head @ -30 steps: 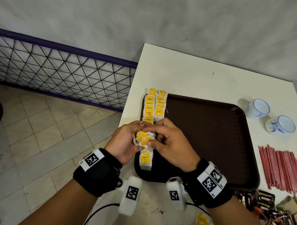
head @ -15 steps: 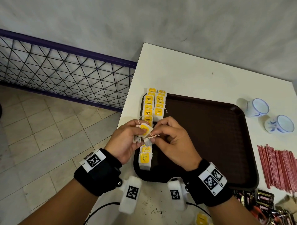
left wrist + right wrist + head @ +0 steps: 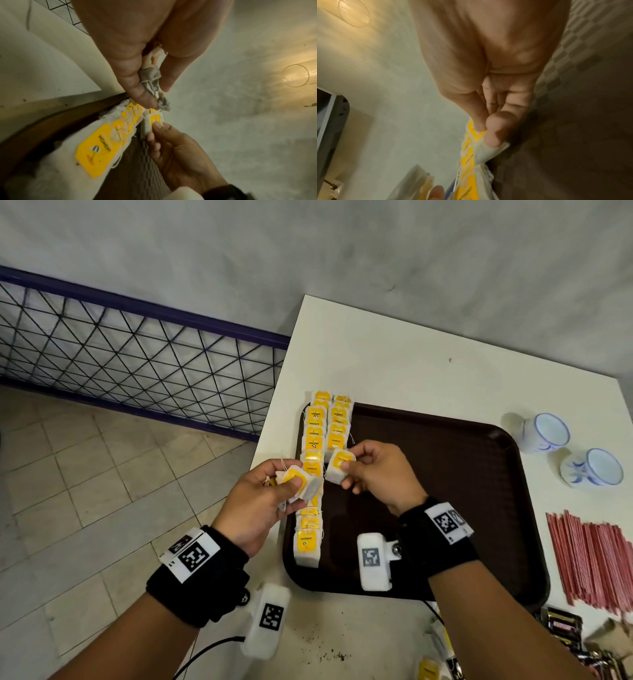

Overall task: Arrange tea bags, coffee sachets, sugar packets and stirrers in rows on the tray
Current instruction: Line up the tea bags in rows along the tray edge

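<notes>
A dark brown tray (image 3: 445,491) lies on the white table (image 3: 394,364). Two rows of white tea bags with yellow tags (image 3: 313,436) run along its left edge; the left row reaches the near rim (image 3: 306,546). My left hand (image 3: 274,487) grips a small bunch of tea bags (image 3: 298,481) just left of the rows. My right hand (image 3: 349,465) pinches a single tea bag (image 3: 337,465) at the near end of the shorter right row. That pinch shows in the right wrist view (image 3: 479,134); the left wrist view shows the bunch (image 3: 152,77) between thumb and fingers.
Red stirrers (image 3: 596,556) lie in a bundle right of the tray. Two white and blue cups (image 3: 544,433) (image 3: 596,467) lie on their sides beyond them. Dark sachets (image 3: 561,625) sit at the near right. A metal mesh fence (image 3: 137,361) stands left of the table.
My hands were together over the left row. They have parted: the right hand has drawn one tea bag out of the bunch and carried it right, toward the second row.
</notes>
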A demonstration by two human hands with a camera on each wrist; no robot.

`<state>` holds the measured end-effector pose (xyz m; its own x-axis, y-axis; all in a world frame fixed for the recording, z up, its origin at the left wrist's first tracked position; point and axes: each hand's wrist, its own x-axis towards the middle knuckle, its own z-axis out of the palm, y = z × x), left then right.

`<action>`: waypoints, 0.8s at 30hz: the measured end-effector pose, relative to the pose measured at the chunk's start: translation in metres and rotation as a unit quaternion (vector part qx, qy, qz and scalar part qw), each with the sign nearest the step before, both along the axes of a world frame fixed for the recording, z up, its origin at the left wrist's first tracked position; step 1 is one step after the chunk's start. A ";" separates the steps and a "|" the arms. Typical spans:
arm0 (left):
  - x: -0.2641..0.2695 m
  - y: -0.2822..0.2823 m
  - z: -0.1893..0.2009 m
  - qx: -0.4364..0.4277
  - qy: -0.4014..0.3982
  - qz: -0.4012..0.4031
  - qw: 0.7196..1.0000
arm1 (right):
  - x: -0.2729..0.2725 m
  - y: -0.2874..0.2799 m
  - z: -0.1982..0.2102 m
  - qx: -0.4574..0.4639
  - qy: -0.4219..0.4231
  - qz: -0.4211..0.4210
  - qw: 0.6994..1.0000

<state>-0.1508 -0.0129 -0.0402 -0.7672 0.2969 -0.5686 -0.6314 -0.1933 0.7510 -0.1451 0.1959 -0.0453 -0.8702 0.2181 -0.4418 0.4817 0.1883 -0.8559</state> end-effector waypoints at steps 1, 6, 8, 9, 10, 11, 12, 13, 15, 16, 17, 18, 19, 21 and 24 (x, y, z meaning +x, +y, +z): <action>0.000 0.000 0.000 0.003 0.002 0.001 1.000 | -0.005 -0.001 -0.002 0.005 -0.006 -0.002 1.000; 0.000 -0.001 -0.002 0.007 0.005 0.010 1.000 | -0.018 -0.004 -0.009 0.052 -0.014 -0.006 0.999; 0.000 -0.003 -0.002 0.011 0.004 0.010 1.000 | -0.021 -0.005 -0.012 0.072 -0.017 -0.008 0.997; 0.000 -0.003 -0.003 0.012 0.004 0.010 1.000 | -0.022 -0.005 -0.013 0.080 -0.020 -0.011 0.997; 0.000 -0.003 -0.003 0.013 0.004 0.010 1.000 | -0.022 -0.005 -0.014 0.085 -0.023 -0.015 0.996; 0.000 -0.003 -0.004 0.014 0.005 0.009 1.000 | -0.022 -0.006 -0.014 0.087 -0.026 -0.020 0.996; 0.001 -0.003 -0.004 0.015 0.006 0.009 1.000 | -0.023 -0.007 -0.015 0.088 -0.027 -0.024 0.995; 0.001 -0.003 -0.004 0.016 0.007 0.008 1.000 | -0.023 -0.008 -0.015 0.090 -0.027 -0.028 0.995; 0.001 -0.002 -0.005 0.018 0.007 0.004 1.000 | -0.023 -0.009 -0.015 0.100 -0.025 -0.033 0.994; 0.001 -0.002 -0.005 0.018 0.007 0.002 1.000 | -0.024 -0.010 -0.014 0.107 -0.025 -0.034 0.993; 0.001 -0.001 -0.005 0.017 0.008 -0.001 1.000 | -0.025 -0.010 -0.013 0.113 -0.026 -0.034 0.993; 0.001 -0.001 -0.005 0.015 0.009 -0.002 1.000 | -0.025 -0.010 -0.013 0.120 -0.028 -0.034 0.992; 0.001 -0.001 -0.004 0.013 0.010 -0.003 1.000 | -0.025 -0.010 -0.013 0.130 -0.027 -0.034 0.990; 0.000 0.000 -0.004 0.009 0.013 -0.009 1.000 | -0.023 -0.008 -0.010 0.178 -0.012 -0.036 0.983; -0.002 0.001 -0.003 0.000 0.027 -0.018 0.999 | -0.013 -0.009 0.009 0.136 0.040 -0.007 0.990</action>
<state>-0.1525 -0.0116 -0.0432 -0.7856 0.3248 -0.5266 -0.5963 -0.1703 0.7845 -0.1577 0.1866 -0.0360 -0.8963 0.3308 -0.2953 0.4185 0.4109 -0.8099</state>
